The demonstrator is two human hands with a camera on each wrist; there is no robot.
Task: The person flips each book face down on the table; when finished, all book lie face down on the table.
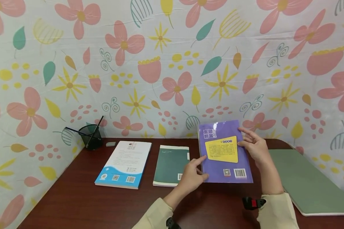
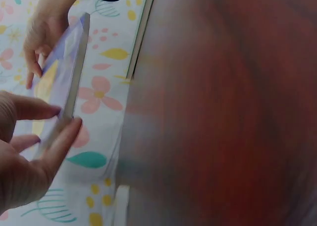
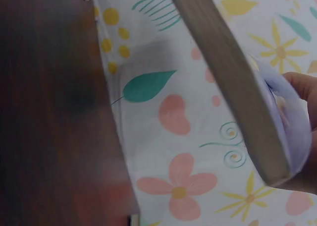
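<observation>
A purple book [image 1: 220,173] with a yellow panel on its cover is held up off the table, tilted toward the head camera. My left hand [image 1: 192,173] pinches its lower left edge; the left wrist view shows the thumb and fingers [image 2: 64,141] on either side of the book [image 2: 77,82]. At the upper right edge, my right hand [image 1: 255,148] grips the book with the thumb in front; its other fingers are partly hidden. In the right wrist view the thick page edge of the book [image 3: 237,92] crosses in front of the right hand [image 3: 304,97].
A white and blue book [image 1: 123,162] and a green book [image 1: 170,165] lie on the brown table [image 1: 74,203], left of the hands. Farther left stand a black mesh pen holder [image 1: 90,136] and an eraser [image 1: 110,144]. A large green notebook [image 1: 312,181] lies at right.
</observation>
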